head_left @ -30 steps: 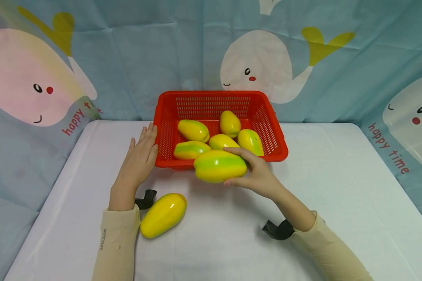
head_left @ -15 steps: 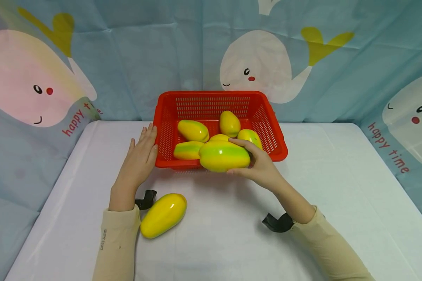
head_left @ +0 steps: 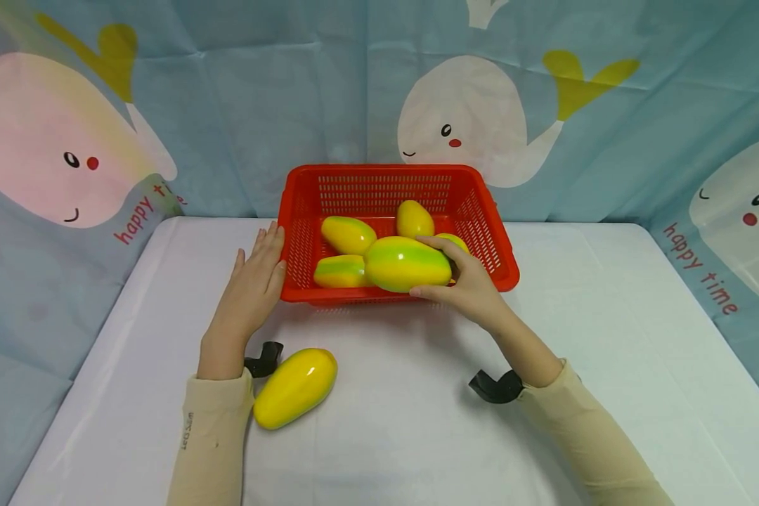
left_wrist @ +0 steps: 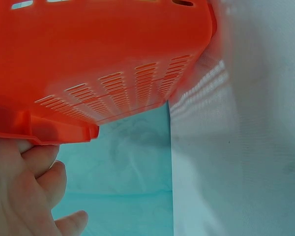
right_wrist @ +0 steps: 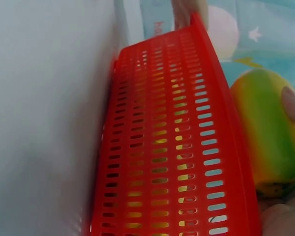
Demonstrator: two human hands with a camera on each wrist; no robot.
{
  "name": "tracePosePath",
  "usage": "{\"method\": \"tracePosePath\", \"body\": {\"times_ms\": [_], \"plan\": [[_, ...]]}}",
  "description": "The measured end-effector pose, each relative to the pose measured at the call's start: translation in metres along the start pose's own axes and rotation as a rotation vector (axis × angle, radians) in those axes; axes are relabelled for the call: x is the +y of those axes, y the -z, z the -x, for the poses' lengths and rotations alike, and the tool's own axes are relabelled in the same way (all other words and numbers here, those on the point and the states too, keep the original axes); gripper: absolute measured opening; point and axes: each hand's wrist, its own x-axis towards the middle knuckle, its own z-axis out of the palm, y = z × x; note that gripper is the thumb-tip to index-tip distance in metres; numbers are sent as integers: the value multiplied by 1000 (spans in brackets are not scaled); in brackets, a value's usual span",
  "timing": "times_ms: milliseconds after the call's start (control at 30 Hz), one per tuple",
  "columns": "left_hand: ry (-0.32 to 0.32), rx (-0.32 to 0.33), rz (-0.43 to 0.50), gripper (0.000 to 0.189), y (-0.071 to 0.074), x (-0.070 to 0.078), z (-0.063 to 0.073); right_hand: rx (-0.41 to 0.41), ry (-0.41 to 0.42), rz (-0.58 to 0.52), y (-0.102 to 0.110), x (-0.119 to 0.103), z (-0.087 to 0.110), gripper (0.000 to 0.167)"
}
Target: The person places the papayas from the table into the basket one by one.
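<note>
My right hand (head_left: pixel 471 292) grips a yellow-green papaya (head_left: pixel 406 264) by its right end, thumb on the near side and fingers over the top. The fruit overlaps the front rim of the red plastic basket (head_left: pixel 379 170) in the head view; the right wrist view shows this papaya (right_wrist: pixel 268 125) just beyond the rim. Inside lie several more papayas (head_left: pixel 348 235), partly hidden behind the held one. My left hand (head_left: pixel 248 284) rests with extended fingers against the basket's left side, touching its rim (left_wrist: pixel 44 137) in the left wrist view.
One more yellow papaya (head_left: pixel 296 388) lies on the white tablecloth (head_left: pixel 392 436) beside the left forearm. Black wrist camera mounts (head_left: pixel 496 386) stick out from both sleeves. A blue curtain (head_left: pixel 240 105) with whale prints hangs right behind the basket.
My right hand has carried the papaya forward and slightly right, from in front of the basket to over its front rim. The left hand and the basket stay in place.
</note>
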Motion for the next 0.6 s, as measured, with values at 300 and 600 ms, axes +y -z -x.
{"method": "tracePosePath", "body": {"times_ms": [300,600], "plan": [[-2,-4,2,54,0,-1,0,15,-54,-65,1,0,-17,65],[-14,3,-2,54,-1,-2,0,120,-215,-71,1,-2,-40,65]]}}
